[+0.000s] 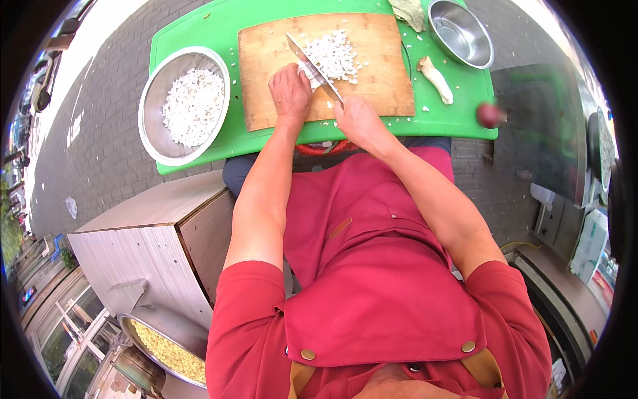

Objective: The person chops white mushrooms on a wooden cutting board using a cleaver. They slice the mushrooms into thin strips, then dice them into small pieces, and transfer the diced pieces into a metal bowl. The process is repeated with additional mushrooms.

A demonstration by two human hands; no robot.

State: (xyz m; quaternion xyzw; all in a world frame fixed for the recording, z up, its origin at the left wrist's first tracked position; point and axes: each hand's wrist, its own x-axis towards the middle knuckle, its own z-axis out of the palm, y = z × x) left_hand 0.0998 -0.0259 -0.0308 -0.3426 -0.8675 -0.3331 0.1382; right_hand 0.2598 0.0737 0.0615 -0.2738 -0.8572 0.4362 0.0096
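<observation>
My right hand grips the handle of a kitchen knife, its blade slanting away to the upper left over a wooden cutting board. Left of the blade, my left hand holds a white mushroom piece down against the board, fingertips close to the steel. A heap of diced white mushroom lies just right of the blade. More white dice fill part of a steel bowl on the left. To the board's right rests a whole king oyster mushroom.
The green table carries an upturned-rim steel bowl and a crumpled cloth at the far right. A blurred dark-red round thing is at its right edge. A wooden cabinet and a pan of yellow bits stand at left.
</observation>
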